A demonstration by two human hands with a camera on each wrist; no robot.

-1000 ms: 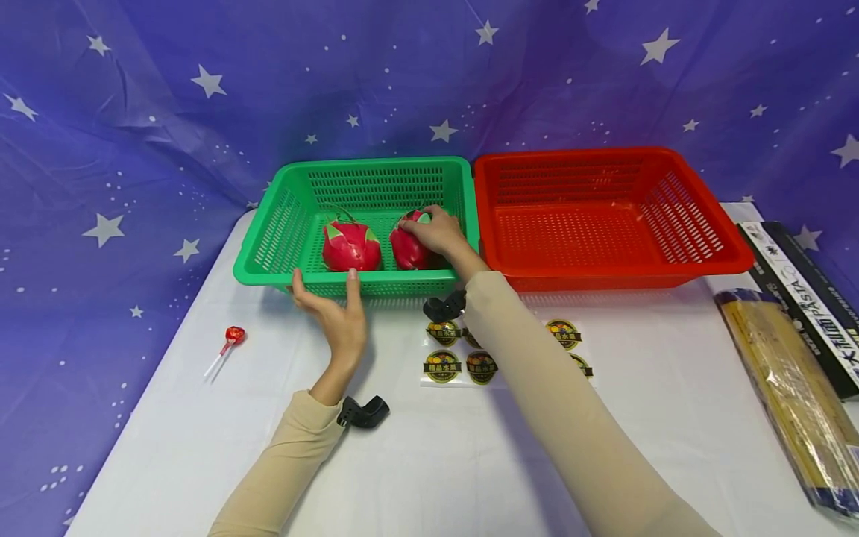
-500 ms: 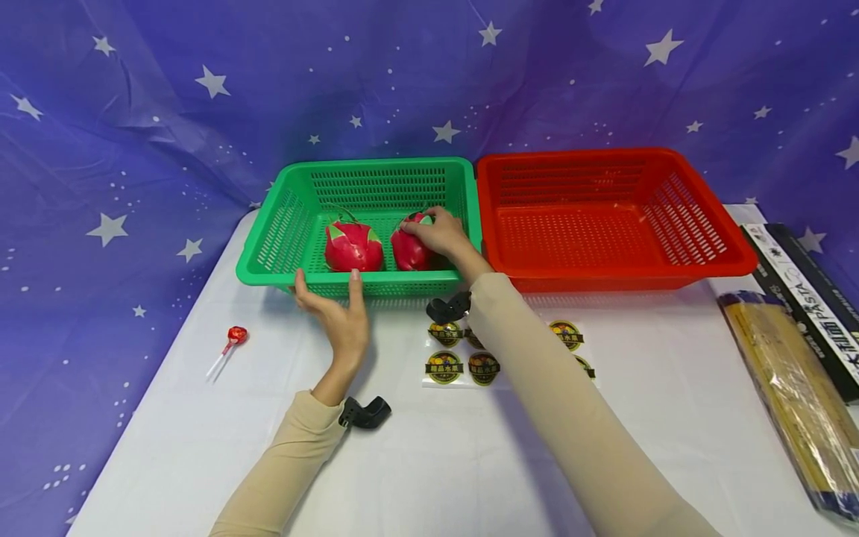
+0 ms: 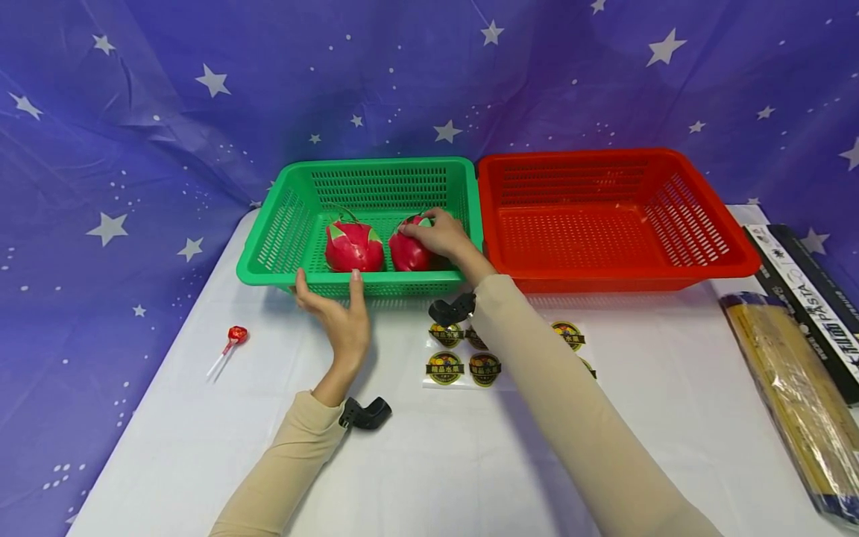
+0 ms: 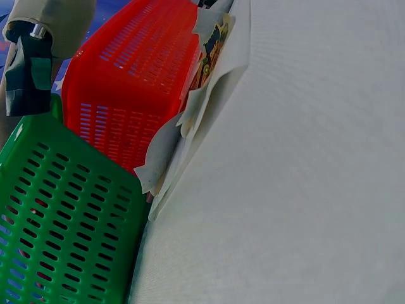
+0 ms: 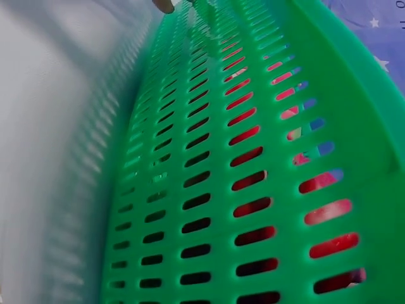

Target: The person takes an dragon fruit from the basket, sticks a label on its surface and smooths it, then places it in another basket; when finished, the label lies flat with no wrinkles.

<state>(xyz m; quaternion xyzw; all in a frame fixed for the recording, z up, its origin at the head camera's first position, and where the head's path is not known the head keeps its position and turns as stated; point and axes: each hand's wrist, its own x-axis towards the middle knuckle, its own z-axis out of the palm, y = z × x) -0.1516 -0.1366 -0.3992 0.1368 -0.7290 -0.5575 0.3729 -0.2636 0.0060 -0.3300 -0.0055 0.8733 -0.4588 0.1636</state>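
Two pink-red dragon fruits with green-tipped scales lie in the green basket (image 3: 262,276). My right hand (image 3: 439,233) reaches over the front rim and grips the right dragon fruit (image 3: 408,252) from its right side and top. Just left of it sits the other dragon fruit (image 3: 354,248), untouched. At the basket's front wall, my left hand (image 3: 341,321) has thumb and finger spread apart, their tips right at the rim. Both wrist views mostly show the green basket's slotted wall (image 5: 209,158), and pink shows through the slots in the right wrist view.
A red basket (image 3: 624,283) stands against the green one's right side. A sheet of round fruit stickers (image 3: 444,368) lies partly under the right forearm. A lollipop (image 3: 236,335) is at left; bagged pasta (image 3: 785,388) and a black box (image 3: 815,298) are at right.
The right dragon fruit has turned slightly under my right hand, which keeps its grip. My left hand stays at the basket's front rim. The head view has shifted a little.
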